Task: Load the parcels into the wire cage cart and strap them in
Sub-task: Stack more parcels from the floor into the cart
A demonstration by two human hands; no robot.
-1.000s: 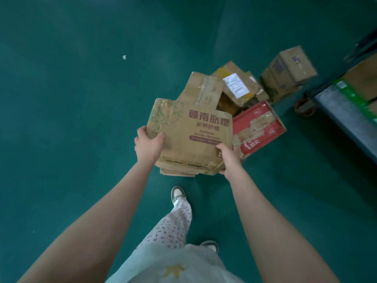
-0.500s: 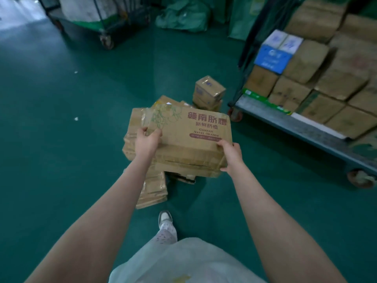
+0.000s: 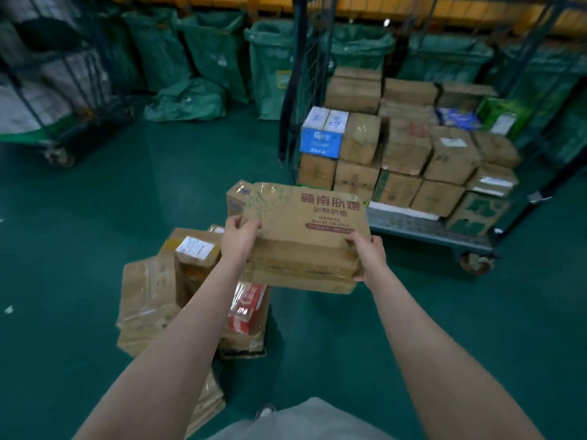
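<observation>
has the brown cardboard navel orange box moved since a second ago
Yes: the brown cardboard navel orange box has shifted away from the red carton, toward the wire cage cart.

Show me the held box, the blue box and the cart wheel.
held box [image 3: 305,214], head view, printed top face.
blue box [image 3: 320,142], head view, blue front face.
cart wheel [image 3: 475,263], head view, its side.

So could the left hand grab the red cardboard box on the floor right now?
Probably not: the left hand and right hand both grip the brown cardboard orange carton, held above the red cardboard box.
</observation>
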